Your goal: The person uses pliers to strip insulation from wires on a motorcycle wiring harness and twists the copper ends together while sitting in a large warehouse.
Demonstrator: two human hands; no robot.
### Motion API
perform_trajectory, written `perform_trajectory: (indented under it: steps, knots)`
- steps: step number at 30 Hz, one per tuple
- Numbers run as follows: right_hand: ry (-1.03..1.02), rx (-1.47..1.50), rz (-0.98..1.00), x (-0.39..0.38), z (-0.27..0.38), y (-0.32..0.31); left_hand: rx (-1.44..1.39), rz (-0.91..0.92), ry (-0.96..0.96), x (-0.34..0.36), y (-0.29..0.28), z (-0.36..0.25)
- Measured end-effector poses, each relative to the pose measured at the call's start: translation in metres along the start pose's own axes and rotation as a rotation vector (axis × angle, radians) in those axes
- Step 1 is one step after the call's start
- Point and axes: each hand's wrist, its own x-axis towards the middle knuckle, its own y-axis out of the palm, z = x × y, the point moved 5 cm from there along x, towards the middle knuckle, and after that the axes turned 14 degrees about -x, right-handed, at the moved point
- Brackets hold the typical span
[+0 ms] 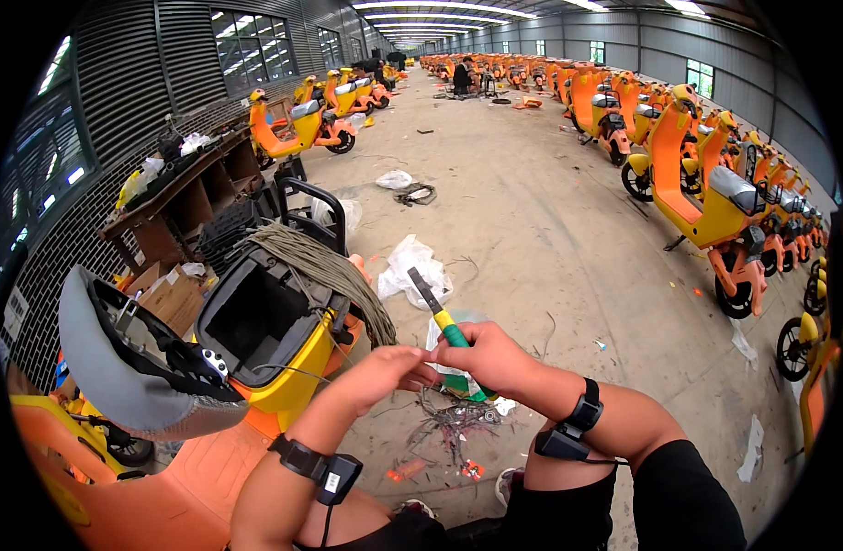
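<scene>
- Right hand [495,356]: closed around the green part of the handle of a flat-bladed hand tool [442,320], thumb laid along it. The tool is held up in front of the person, above the floor, with its grey blade pointing away and slightly left, and a yellow band between blade and green handle.
- Left hand [389,375]: partly open, fingers loosely curled, fingertips close beside the right hand's fingers – whether they touch, or pinch anything thin, cannot be told.
- Forearms: each carries a black strap with a black device, one on the left [337,477] and one on the right [566,443].
- Left of the hands: an orange and yellow scooter [164,482] with its grey seat [132,358] tipped up and its black-lined storage compartment [256,321] exposed. A bundle of grey-green cable [325,262] drapes over the compartment's far side.
- Floor below the hands: a tangle of wire scraps [458,418] – orange fragments [472,471] lie near it.
- Floor beyond the tool: a crumpled white plastic bag [401,260].
- Further left: a brown workbench [178,202] and a cardboard box [172,301].
- Right side: parked scooters [665,174] in rows.
- Far background: a person [463,78] in dark clothing, low to the floor.
</scene>
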Motion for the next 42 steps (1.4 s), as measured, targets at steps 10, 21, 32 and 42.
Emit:
perform_trajectory:
  steps: [10,21,32,42]
  knots:
    - [-0.165,-0.405,-0.169,0.023,-0.010,0.011,-0.224,0.082,0.008,0.020,0.000,0.021]
    - [-0.076,-0.124,-0.198,0.035,-0.003,0.014,-0.394,-0.089,0.115,0.016,0.000,-0.002]
    - [0.317,0.418,-0.107,0.041,-0.016,0.014,0.849,-0.504,0.584,-0.008,0.010,-0.043]
    - [0.039,-0.043,-0.228,0.041,-0.009,-0.003,0.805,-0.472,0.448,-0.006,0.003,-0.042]
